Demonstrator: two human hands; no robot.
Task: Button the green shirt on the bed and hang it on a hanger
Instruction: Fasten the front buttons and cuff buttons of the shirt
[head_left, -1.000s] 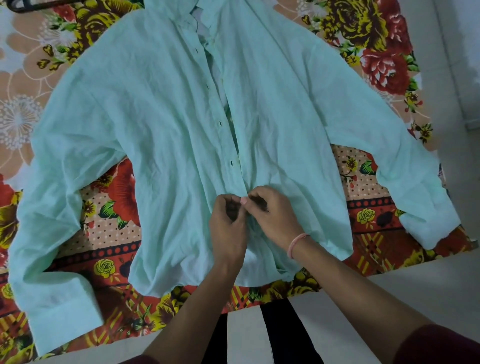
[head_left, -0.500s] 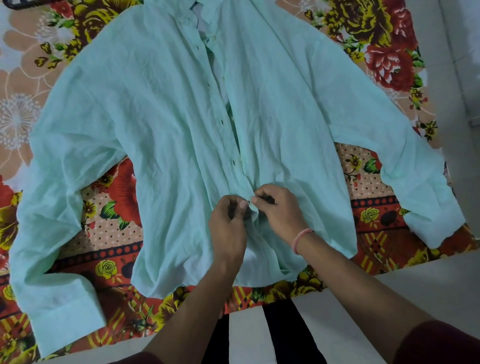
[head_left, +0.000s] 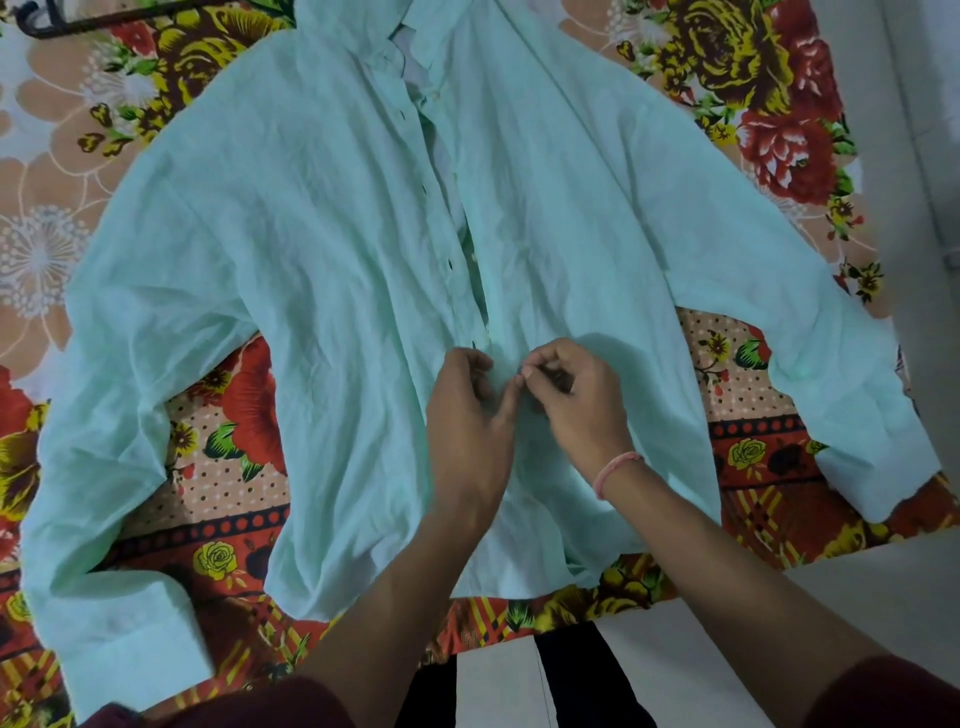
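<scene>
On floral bedsheet (head_left: 223, 467): left hand (head_left: 467, 415), right hand (head_left: 576, 405) pinching green shirt (head_left: 311, 234) placket; pale floor (head_left: 883, 597).

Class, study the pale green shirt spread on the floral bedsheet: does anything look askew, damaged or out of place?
Nothing damaged. The pale green shirt is creased, and its front opening gapes unbuttoned above the left hand and right hand, which pinch it low down. The hem bunches unevenly.

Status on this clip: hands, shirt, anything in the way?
Left hand and right hand both pinching green shirt placket, low down. Upper front unbuttoned. Hanger top left, untouched. Nothing blocking.
</scene>
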